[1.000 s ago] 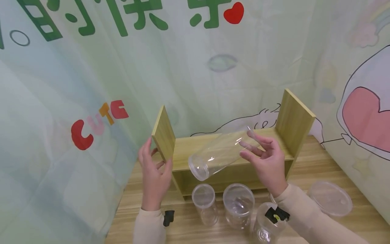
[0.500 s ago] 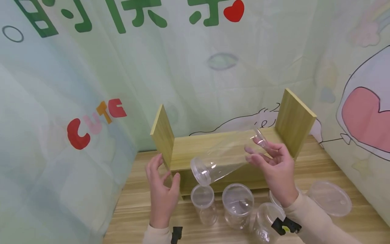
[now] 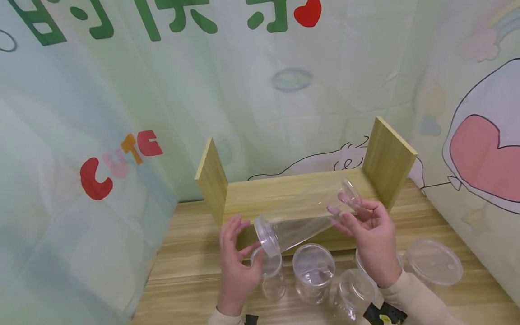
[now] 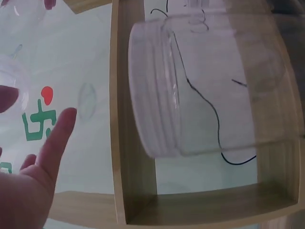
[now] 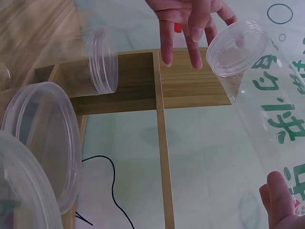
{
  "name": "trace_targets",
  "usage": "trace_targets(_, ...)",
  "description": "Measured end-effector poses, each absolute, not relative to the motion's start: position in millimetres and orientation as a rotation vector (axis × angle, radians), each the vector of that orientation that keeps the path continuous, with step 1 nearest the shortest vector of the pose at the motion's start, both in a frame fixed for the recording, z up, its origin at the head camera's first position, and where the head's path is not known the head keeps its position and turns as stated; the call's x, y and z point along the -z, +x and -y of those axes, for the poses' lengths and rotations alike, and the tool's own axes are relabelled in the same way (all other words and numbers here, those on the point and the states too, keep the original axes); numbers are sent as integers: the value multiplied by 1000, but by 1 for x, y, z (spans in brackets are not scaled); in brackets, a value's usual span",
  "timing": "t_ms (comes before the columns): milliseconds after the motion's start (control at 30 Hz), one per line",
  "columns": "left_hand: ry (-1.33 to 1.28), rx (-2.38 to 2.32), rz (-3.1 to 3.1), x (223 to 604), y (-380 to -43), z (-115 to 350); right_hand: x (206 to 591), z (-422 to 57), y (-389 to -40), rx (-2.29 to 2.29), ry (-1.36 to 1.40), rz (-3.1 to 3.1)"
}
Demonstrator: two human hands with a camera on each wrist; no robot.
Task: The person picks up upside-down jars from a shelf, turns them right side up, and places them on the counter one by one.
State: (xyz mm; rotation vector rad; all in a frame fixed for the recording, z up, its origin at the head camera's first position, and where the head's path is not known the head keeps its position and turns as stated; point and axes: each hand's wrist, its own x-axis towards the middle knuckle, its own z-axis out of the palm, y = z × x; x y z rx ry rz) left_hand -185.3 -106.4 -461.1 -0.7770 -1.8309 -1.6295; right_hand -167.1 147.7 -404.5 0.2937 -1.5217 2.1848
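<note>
My right hand point(image 3: 371, 239) grips a tall clear plastic jar point(image 3: 304, 225) near its end. The jar hangs tilted in front of the wooden shelf, its lidded end point(image 3: 266, 237) pointing down to the left. My left hand point(image 3: 239, 266) is raised with spread fingers right beside that lid, holding nothing. In the right wrist view, its straight fingers point(image 5: 193, 52) hang next to the lid, and my right thumb point(image 5: 276, 191) presses the jar's side. A lidded clear jar point(image 4: 214, 86) fills the upper right of the left wrist view.
A pale wooden shelf point(image 3: 280, 192) with upright side panels stands against the printed cloth backdrop point(image 3: 227, 104). Several clear lidded jars stand in front of it, including a narrow one point(image 3: 273, 282) and a wider one point(image 3: 313, 275). A round clear lid point(image 3: 434, 262) shows at the right.
My left hand has left the shelf's left side panel and moved right and down to the jar's lid. The jar has dropped slightly, with my right hand moving right and down.
</note>
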Motion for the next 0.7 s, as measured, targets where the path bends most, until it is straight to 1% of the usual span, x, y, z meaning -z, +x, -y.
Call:
trace_targets(133,-871,1728,1774,467,-181,95,409,-151,-166,-2217,326,1498)
trace_targets(333,-1059,1922,1546,478,-177,72,415,-155,-164,-2286,268,1432)
trace_targets(700,-1188,2104,1229,479,-174,58,425,-157,-158,-2346,213,1447)
